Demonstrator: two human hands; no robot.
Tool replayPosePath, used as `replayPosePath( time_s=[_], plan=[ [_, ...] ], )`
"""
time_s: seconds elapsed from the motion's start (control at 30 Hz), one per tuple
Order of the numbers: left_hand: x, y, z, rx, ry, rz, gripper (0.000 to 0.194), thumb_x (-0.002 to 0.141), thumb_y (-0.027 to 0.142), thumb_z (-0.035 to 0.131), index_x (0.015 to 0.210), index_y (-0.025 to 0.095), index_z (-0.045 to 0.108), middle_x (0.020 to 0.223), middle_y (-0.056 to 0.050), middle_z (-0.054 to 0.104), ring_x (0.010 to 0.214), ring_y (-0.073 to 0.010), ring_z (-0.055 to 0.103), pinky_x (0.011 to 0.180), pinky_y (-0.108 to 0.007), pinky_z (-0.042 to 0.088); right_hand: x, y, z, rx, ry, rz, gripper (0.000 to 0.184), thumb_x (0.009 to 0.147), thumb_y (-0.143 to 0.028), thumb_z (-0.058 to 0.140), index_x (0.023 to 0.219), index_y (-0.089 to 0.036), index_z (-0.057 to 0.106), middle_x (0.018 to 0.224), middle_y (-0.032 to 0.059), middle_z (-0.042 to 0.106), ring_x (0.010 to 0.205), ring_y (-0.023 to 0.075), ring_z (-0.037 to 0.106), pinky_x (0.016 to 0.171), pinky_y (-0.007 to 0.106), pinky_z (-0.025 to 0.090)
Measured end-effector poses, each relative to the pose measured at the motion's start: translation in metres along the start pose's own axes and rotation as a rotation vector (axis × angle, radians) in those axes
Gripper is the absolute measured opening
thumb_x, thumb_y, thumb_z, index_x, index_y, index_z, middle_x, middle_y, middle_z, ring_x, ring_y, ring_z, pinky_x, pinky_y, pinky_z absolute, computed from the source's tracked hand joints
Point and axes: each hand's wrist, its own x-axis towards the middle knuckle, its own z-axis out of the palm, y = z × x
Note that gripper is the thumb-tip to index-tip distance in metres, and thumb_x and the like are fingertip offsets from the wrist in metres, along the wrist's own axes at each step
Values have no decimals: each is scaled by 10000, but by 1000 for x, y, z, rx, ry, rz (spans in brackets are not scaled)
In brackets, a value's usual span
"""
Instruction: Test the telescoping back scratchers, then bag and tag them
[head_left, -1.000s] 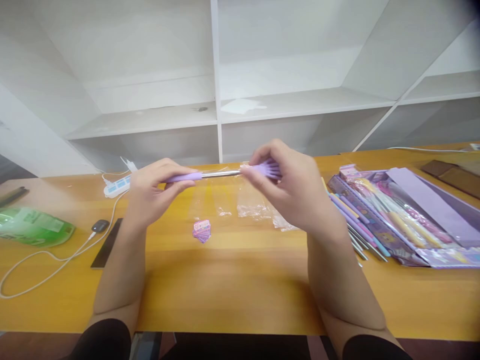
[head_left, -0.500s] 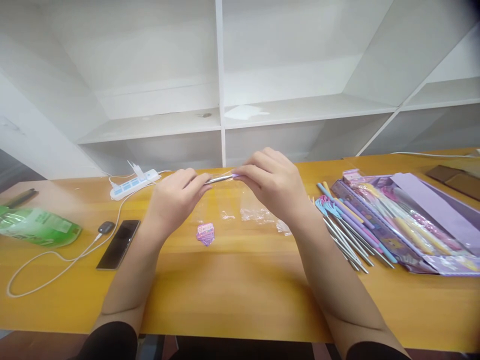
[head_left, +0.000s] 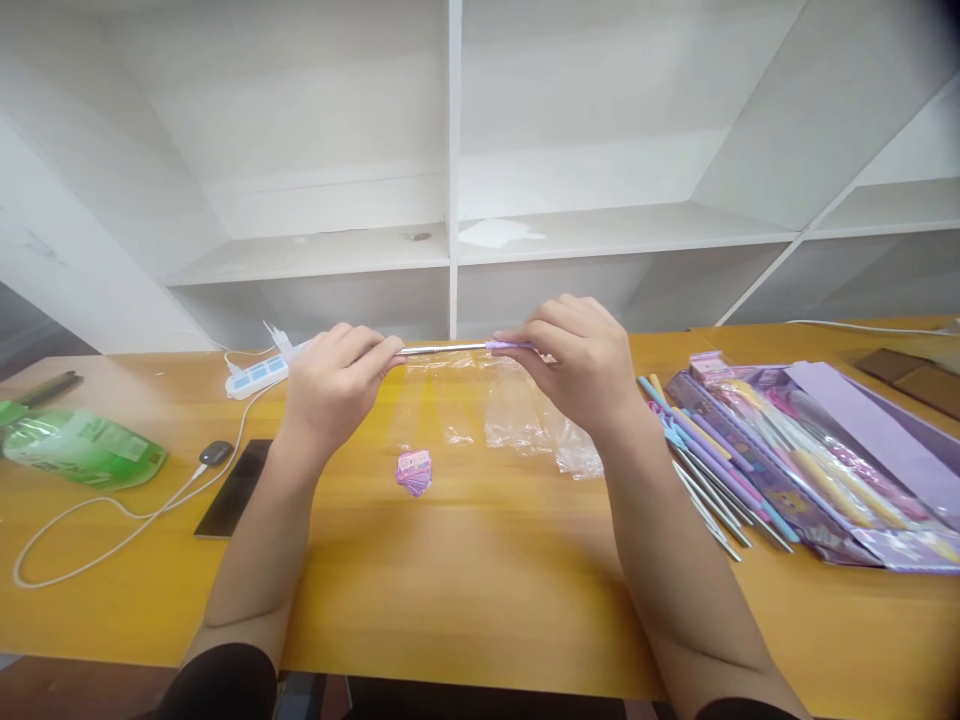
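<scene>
Level above the table, a back scratcher (head_left: 446, 349) spans my two hands, with a slim silver rod and a lilac part at its right. My left hand (head_left: 341, 375) is closed on the rod's left end, which its fingers hide. Fingertips of my right hand (head_left: 574, 360) pinch the lilac part; the rest of it is covered. Below and behind lie clear plastic sleeves (head_left: 517, 415). A small fan of pink and purple cards (head_left: 414, 472) rests on the wooden table (head_left: 465, 580) in front of them.
On the right lie loose silver rods and coloured handles (head_left: 712, 450), beside a purple box (head_left: 825, 390) of wrapped back scratchers. At the left are a green bottle (head_left: 86, 448), a phone (head_left: 236, 490), a white cable (head_left: 67, 585) and a power strip (head_left: 259, 375). White shelving (head_left: 454, 180) stands behind.
A second ago my left hand held a lilac handle and my right hand the claw end. Now my left grips silver rod and my right a lilac part. The view shifted slightly.
</scene>
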Motion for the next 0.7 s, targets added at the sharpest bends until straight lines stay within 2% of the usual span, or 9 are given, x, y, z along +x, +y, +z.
replayPosePath(
  time_s=[0.13, 0.27, 0.4, 0.7],
  plan=[
    [-1, -9, -1, 7, 24, 22, 132, 1058, 297, 698, 941, 278, 757, 788, -18, 727, 679, -179, 551, 599, -344, 326, -1, 4, -1, -11, 18, -3, 258, 1073, -448, 672, 898, -274, 751, 768, 10, 654, 748, 186, 500, 748, 350, 368],
    [-4, -26, -6, 14, 56, -5, 79, 1046, 300, 713, 997, 305, 775, 855, -28, 765, 722, -197, 582, 633, -361, 347, -5, 24, -13, -1, 39, 75, 219, 1064, -453, 682, 930, -301, 766, 815, 31, 688, 784, 212, 539, 773, 387, 366],
    [-7, -36, -8, -3, 52, -16, 62, 1036, 310, 728, 1014, 319, 786, 845, -26, 766, 726, -204, 589, 654, -372, 347, -9, 39, -23, 11, 77, 86, 163, 1048, -431, 710, 954, -314, 774, 822, 38, 697, 775, 225, 554, 767, 407, 370],
    [-10, -40, -3, 57, 62, 14, 52, 1034, 268, 728, 1034, 297, 771, 851, -13, 779, 734, -196, 602, 681, -367, 354, -6, 37, -19, -81, 117, -8, 148, 1048, -366, 725, 928, -281, 736, 776, -5, 666, 741, 188, 559, 745, 368, 392]
  ],
)
